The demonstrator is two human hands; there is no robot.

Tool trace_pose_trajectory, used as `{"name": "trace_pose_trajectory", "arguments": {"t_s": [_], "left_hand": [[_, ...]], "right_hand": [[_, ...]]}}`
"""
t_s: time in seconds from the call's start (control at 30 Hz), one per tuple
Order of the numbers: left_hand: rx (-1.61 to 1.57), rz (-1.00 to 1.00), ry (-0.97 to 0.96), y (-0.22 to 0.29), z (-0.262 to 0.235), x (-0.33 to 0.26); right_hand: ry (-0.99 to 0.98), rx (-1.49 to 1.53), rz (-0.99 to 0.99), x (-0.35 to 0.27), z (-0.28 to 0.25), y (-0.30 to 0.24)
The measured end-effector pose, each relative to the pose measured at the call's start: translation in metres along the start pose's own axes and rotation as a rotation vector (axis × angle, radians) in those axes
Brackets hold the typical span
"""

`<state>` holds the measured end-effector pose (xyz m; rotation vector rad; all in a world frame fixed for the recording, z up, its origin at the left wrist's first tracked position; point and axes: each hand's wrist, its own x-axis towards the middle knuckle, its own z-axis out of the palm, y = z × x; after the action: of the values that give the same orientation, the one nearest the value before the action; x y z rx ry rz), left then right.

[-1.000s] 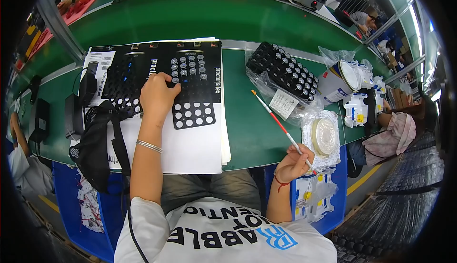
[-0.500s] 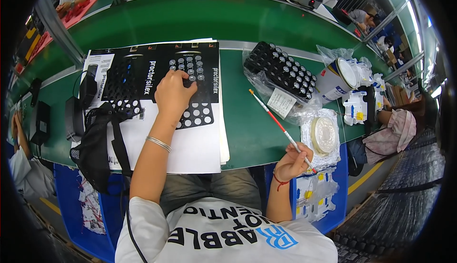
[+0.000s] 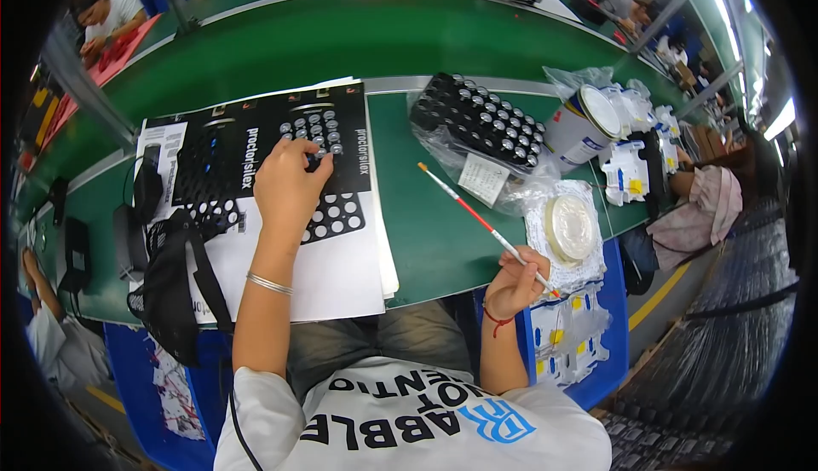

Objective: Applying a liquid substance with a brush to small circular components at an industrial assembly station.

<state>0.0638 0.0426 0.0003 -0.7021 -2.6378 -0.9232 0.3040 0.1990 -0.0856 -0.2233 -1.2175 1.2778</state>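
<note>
My left hand [image 3: 288,179] is over a black perforated tray [image 3: 344,216], its thumb and forefinger pinched on a small round silver-topped piece [image 3: 317,160]. Rows of similar silver pieces [image 3: 315,121] sit in the tray's far part, while white paper shows through its nearer holes. Printed black-and-white sheets [image 3: 332,288] lie beneath. Between the fingers of my right hand [image 3: 517,283], near the bench's front edge, is a thin paintbrush [image 3: 481,221] with a red-and-white handle. The brush's orange tip points up and left, off the bench top.
A second black tray [image 3: 490,121] of silver-topped pieces lies in clear plastic at the back. Beside it are a tilted metal can [image 3: 588,117] and a round pale tub [image 3: 571,228] on white padding. A black mesh bag [image 3: 170,288] and blue bins [image 3: 609,360] are nearby.
The whole view has shifted, so the bench appears farther left and slightly lower. My left hand stays pinched over the tray, and my right hand still holds the paintbrush.
</note>
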Motion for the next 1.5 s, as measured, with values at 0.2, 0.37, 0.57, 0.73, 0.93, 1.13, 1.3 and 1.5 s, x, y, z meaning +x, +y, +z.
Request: {"name": "trace_pose_trajectory", "arguments": {"t_s": [0.2, 0.37, 0.57, 0.73, 0.93, 1.13, 1.3, 1.5], "left_hand": [[-0.197, 0.301, -0.15, 0.053, 0.015, 0.003], [-0.322, 0.449, -0.033, 0.089, 0.064, 0.023], [-0.599, 0.324, -0.307, 0.131, 0.079, 0.007], [-1.639, -0.559, -1.042, 0.13, 0.069, 0.001], [-1.017, -0.058, -0.784, 0.131, 0.066, -0.01], [-0.179, 0.75, -0.082, 0.135, 0.077, -0.024], [-0.197, 0.824, 0.009, 0.132, 0.085, -0.02], [-0.209, 0.879, -0.006, 0.127, 0.086, -0.018]], "right_hand": [[0.125, 0.178, 0.129, 0.007, -0.007, -0.011], [0.164, 0.262, 0.167, 0.011, -0.022, -0.041], [0.289, 0.262, 0.083, 0.017, -0.054, -0.063], [0.395, 0.255, 0.058, 0.025, -0.077, -0.074], [0.448, 0.301, 0.075, 0.029, -0.082, -0.076], [0.428, 0.31, 0.072, 0.029, -0.082, -0.075], [0.424, 0.302, 0.087, 0.027, -0.082, -0.073], [0.439, 0.3, 0.107, 0.025, -0.08, -0.073]]}}
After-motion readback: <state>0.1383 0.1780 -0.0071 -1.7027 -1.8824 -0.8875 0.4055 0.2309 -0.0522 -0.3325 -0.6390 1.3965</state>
